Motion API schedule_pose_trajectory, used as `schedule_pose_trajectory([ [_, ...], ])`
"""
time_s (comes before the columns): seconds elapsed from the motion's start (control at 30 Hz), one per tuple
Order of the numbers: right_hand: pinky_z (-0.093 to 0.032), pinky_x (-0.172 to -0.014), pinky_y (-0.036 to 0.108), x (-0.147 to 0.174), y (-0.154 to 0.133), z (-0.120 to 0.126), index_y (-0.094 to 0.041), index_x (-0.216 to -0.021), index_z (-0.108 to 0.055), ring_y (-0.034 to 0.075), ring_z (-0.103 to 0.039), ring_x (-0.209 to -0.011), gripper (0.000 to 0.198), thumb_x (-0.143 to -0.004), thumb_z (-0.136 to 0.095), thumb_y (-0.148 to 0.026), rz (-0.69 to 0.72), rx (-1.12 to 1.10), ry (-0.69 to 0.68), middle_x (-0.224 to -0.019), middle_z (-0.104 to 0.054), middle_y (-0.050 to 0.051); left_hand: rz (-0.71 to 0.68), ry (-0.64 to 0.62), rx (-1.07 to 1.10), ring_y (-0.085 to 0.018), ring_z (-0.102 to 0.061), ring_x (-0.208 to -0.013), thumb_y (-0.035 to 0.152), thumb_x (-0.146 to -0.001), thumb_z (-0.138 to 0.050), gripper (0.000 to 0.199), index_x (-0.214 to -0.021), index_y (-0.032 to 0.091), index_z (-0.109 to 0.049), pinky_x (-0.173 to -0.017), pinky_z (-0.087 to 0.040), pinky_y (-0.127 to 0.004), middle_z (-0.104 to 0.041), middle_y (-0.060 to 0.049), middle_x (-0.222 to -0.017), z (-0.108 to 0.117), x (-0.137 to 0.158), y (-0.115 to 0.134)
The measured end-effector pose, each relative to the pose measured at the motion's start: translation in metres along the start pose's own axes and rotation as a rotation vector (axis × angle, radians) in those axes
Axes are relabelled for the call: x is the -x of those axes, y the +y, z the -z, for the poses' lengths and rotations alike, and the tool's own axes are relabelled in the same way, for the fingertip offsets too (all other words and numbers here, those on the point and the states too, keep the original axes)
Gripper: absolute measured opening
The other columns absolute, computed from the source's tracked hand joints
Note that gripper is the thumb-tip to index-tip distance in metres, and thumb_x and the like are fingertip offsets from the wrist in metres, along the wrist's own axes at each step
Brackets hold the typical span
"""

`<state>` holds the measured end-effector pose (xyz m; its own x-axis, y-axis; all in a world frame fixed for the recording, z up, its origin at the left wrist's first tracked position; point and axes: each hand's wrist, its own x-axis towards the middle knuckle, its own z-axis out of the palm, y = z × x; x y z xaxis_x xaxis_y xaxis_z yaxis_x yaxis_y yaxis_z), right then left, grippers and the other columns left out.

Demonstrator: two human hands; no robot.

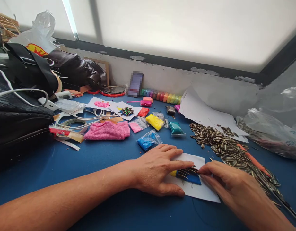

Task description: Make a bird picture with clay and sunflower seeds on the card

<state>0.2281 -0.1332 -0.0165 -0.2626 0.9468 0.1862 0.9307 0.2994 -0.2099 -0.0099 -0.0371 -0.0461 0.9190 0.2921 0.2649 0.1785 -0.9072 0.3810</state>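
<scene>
Blue clay (193, 180) | between left fingers (180, 165) and right fingers (208, 166) | on paper (201, 192)

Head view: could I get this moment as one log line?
left hand: spread over paper | right hand: pinched at blue patch's edge, hold unclear | seeds: several on patch | seed pile: beyond right hand

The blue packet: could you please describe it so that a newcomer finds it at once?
On the blue table, find the person's left hand. Just beyond it lies the blue packet, a small clear bag. Its blue filling sets it apart from the yellow packet and teal packet farther back.
</scene>
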Motion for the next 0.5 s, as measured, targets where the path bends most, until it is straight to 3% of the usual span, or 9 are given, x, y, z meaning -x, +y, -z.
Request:
schedule_pose_trajectory([
  [0.2,-0.047,-0.05,0.022,-0.0006,-0.0045,0.0002,-0.028,-0.079,-0.066,0.013,-0.064,-0.056,0.017,-0.091,-0.054,-0.031,-0.039,-0.011,0.009,-0.068,-0.068,-0.003,-0.002,0.003,-0.009,-0.033,-0.043,-0.133,0.062,-0.087,-0.058,0.07,-0.146,0.027,-0.043,-0.11,-0.033,-0.047,-0.045,-0.014,-0.147,-0.0011,-0.0001,0.0001],
  [0.5,-0.049,-0.053,0.022,-0.0031,-0.0031,-0.0019,-0.029,-0.084,-0.069,0.014,-0.068,-0.062,0.02,-0.093,-0.052,-0.035,0.004,-0.005,0.052,-0.073,-0.07,-0.002,-0.008,0.014,-0.004,-0.034,-0.044,-0.132,0.061,-0.087,-0.058,0.068,-0.145,0.028,-0.045,-0.109,-0.034,-0.048,-0.045,-0.013,-0.147,-0.0012,0.0,-0.0001],
])
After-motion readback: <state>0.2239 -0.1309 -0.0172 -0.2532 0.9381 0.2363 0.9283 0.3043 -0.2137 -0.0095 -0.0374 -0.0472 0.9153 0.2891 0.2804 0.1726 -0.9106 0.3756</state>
